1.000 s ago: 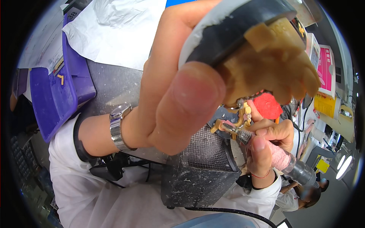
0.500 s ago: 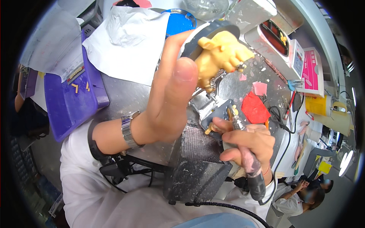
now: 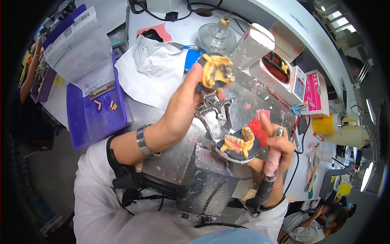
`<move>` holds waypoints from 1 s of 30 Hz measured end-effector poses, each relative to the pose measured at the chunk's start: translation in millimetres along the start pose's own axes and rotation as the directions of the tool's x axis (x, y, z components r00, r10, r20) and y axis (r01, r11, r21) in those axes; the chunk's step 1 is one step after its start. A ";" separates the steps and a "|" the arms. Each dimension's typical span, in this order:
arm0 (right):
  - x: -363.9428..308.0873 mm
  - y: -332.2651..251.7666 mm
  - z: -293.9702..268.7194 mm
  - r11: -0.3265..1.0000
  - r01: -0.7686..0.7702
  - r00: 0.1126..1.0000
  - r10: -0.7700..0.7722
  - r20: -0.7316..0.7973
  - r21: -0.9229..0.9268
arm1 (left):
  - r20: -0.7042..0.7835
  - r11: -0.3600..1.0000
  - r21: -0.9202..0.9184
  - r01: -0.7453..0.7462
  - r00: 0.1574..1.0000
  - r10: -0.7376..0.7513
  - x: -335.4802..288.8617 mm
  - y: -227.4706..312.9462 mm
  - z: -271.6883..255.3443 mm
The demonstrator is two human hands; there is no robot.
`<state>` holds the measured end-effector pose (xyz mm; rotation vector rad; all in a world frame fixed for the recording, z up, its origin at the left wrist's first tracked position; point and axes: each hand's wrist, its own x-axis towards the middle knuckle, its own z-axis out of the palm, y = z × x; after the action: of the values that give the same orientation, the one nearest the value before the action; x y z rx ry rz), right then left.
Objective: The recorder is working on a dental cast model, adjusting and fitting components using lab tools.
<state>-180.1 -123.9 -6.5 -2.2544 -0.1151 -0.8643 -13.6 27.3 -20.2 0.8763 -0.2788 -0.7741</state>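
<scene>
A metal dental articulator (image 3: 213,106) stands hinged open between my hands. My left hand (image 3: 176,110) grips its upper half, which carries a yellow plaster cast (image 3: 217,70) on a dark mount. The lower half bears a second yellow cast (image 3: 246,140) with a row of teeth and pink wax. My right hand (image 3: 283,147) is closed round a dental handpiece (image 3: 272,162), held nearly upright with its tip pointing away from me. The right thumb lies beside the lower mount; whether it touches is unclear. Under the articulator is a dusty black box (image 3: 207,185) with a mesh top.
On the left is a purple tray (image 3: 95,132) with small tooth-coloured pieces. Crumpled white paper (image 3: 150,71) lies behind my left hand. Red wax (image 3: 258,129), a glass burner (image 3: 217,38) and a wax heater (image 3: 280,75) are farther back. A black cord (image 3: 295,168) runs along the right.
My left hand has brought the upper cast lower and farther from the camera. The articulator has turned, so the lower cast's teeth now show. The handpiece has swung more upright.
</scene>
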 end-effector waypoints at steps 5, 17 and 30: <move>0.8 -1.2 0.7 0.984 -0.048 0.985 0.075 -0.158 0.170 | 0.349 0.807 0.546 -0.226 0.937 0.027 -14.2 20.3 9.3; -10.8 -7.4 17.0 0.816 -0.220 0.955 0.291 -0.052 0.534 | 0.694 0.259 0.683 -0.684 0.717 0.063 -23.6 38.8 3.2; -4.5 -11.5 20.0 0.926 -0.041 0.995 0.073 -0.071 0.376 | 0.757 0.287 0.632 -0.720 0.653 -0.026 -5.3 32.5 -1.3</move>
<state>-176.2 -101.7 -13.1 -1.8538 -0.1604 -0.8265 -0.7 44.6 4.6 1.4945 -1.6931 -0.3422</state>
